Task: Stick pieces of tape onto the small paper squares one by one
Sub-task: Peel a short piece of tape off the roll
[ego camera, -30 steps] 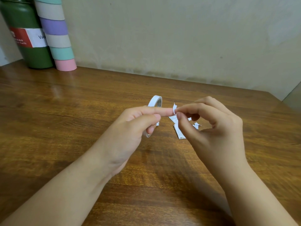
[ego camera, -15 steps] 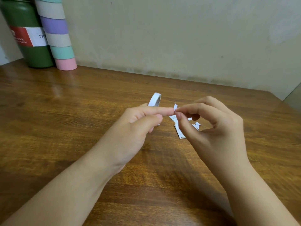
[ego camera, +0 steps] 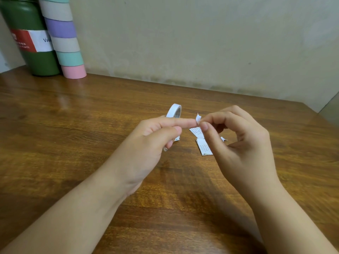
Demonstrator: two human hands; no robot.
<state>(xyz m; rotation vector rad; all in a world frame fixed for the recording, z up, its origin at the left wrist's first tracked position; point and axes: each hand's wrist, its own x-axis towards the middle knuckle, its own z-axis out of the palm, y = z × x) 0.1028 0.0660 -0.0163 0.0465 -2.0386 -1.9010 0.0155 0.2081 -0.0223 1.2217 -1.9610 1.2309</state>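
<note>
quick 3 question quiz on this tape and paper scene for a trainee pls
1. True or false: the tape roll lies flat on the table.
2. What does the right hand pinch? A) a small tape piece B) a pen C) the green bottle
3. Where do the printed paper squares lie?

Key:
1. False; the left hand holds it up.
2. A
3. On the table, beneath the right hand's thumb and fingers.
</note>
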